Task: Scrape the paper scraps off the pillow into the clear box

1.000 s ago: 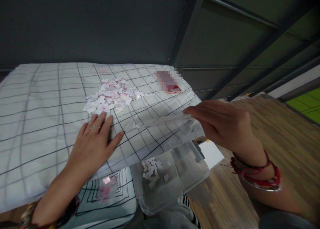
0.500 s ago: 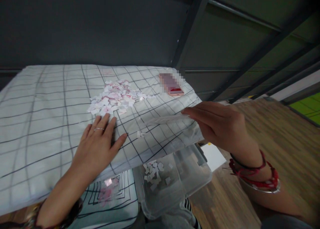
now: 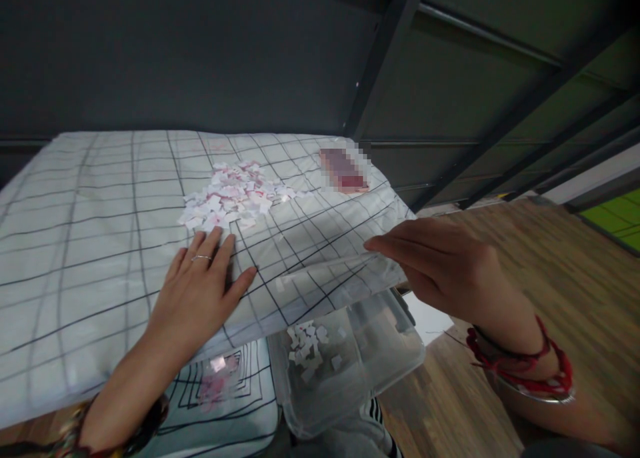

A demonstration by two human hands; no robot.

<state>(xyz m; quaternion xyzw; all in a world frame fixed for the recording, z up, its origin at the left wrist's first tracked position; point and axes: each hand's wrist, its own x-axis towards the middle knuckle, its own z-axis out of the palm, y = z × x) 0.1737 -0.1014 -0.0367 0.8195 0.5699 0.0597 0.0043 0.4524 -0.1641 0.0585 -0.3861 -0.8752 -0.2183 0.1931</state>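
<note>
My left hand (image 3: 203, 288) lies flat on the checked tablecloth (image 3: 90, 245), fingers spread, fingertips at the near edge of a pile of small white paper pieces (image 3: 230, 198). Some of the pieces carry pink marks. My right hand (image 3: 440, 261) is closed, pinching the end of a thin, see-through strip (image 3: 327, 265). The strip reaches left, low over the cloth near the table's front edge; its exact kind is unclear. A blurred white scrap (image 3: 281, 283) shows by its far end. Below the edge, a clear plastic box (image 3: 395, 351) holds several paper pieces (image 3: 307, 348).
A phone (image 3: 344, 168) in a pinkish case lies at the table's back right. Beside the box is a light-blue patterned stool seat (image 3: 255, 405) with a small pinkish clear packet (image 3: 217, 381). A dark panel wall (image 3: 190, 58) stands behind the table, wooden floor (image 3: 550, 265) at right.
My right hand has moved slightly down and toward the front edge, tilting the strip nearly edge-on. The scrap near it has shifted toward the edge. My left hand has stayed in place.
</note>
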